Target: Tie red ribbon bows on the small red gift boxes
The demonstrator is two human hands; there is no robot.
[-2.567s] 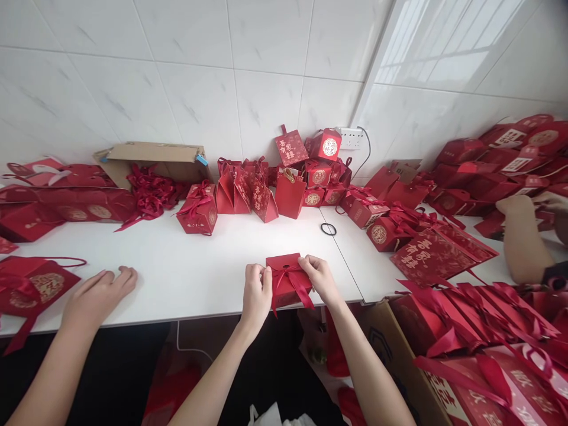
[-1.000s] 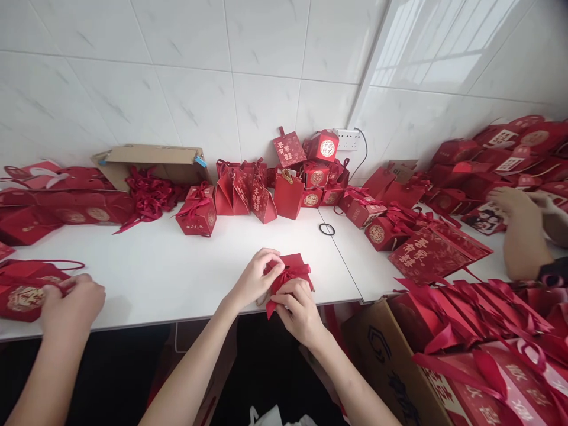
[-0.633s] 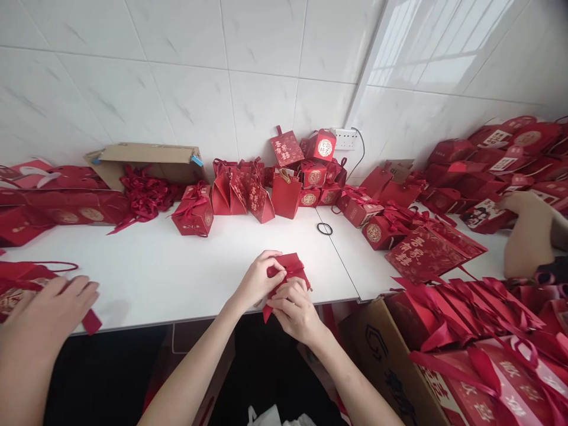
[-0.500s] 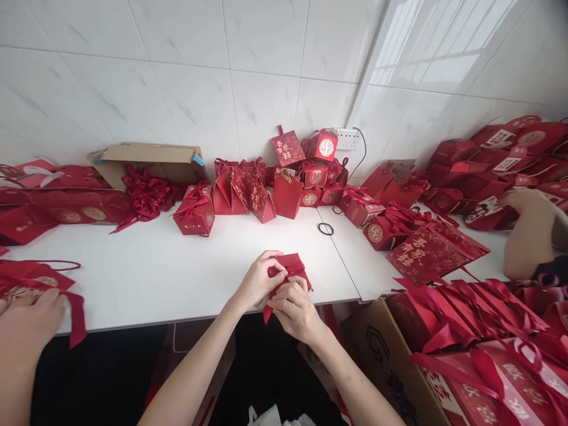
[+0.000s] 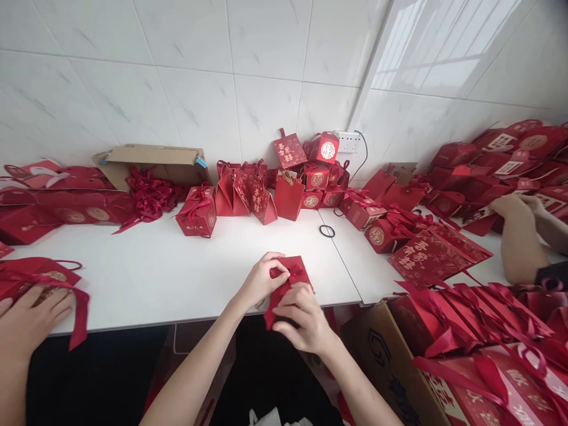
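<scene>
A small red gift box (image 5: pixel 302 266) lies at the table's front edge before me, with a red ribbon (image 5: pixel 270 316) on it and a ribbon tail hanging toward me. My left hand (image 5: pixel 262 278) is closed at the box's left side, thumb and forefinger pinching the ribbon near the top. My right hand (image 5: pixel 304 316) curls over the lower part of the box, its fingers closed on the ribbon and its thumb lower down. The right fingertips are partly hidden behind the knuckles.
On the left, another person's hand (image 5: pixel 39 305) rests on a red box with ribbon. At right, a person's arm (image 5: pixel 521 236) reaches among stacked red boxes. A carton (image 5: pixel 377 349) of ribboned boxes stands at my right. Loose ribbons (image 5: pixel 153 192) and a black ring (image 5: pixel 327 231) lie farther back.
My right hand has shifted slightly right and its fingers have loosened, while my left hand keeps its pinch. A ribbon bow shows more on the box. The right-hand person's arms have moved.
</scene>
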